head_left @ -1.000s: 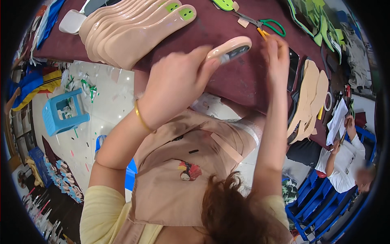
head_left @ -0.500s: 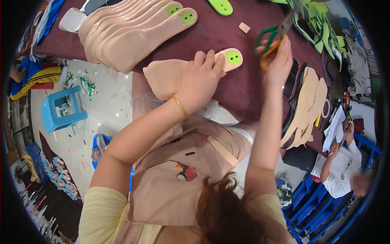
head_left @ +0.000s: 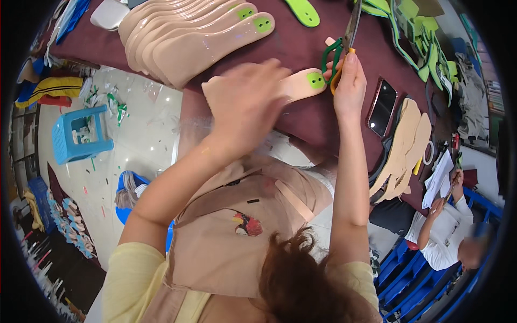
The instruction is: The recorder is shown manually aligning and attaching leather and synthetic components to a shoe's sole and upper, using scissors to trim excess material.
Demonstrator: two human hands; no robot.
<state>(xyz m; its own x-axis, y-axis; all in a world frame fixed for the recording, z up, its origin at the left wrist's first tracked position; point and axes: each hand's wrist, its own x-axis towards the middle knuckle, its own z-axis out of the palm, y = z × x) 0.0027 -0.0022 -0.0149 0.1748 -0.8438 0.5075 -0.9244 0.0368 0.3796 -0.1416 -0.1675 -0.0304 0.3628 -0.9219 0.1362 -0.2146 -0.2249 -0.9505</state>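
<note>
Across the table's near edge lies a glossy beige strap-like piece [head_left: 297, 90], broad at its left end and narrowing to a rounded tip. Near that tip is a bright green patch [head_left: 316, 81] with two dark holes. Over the broad part is my left hand [head_left: 249, 99], smeared by motion, so its fingers and any contact are unclear. My right hand [head_left: 349, 89], just right of the tip, grips scissors [head_left: 353, 27] with green and orange handles, blades pointing to the far side. A small beige scrap [head_left: 329, 41] lies partly behind the green handle.
Similar beige pieces are stacked [head_left: 186, 59] at the far left of the maroon table [head_left: 318, 121]. Right of my right hand are a phone [head_left: 383, 107] and tan flat pieces [head_left: 401, 153]. Green cut pieces [head_left: 428, 48] lie far right. A blue stool [head_left: 67, 134] stands left; another person [head_left: 439, 237] sits right.
My left hand has lifted or slid back from the narrow end toward the broad end. My right hand has brought the scissors left, closer to the green-patched tip. The view has shifted slightly.
</note>
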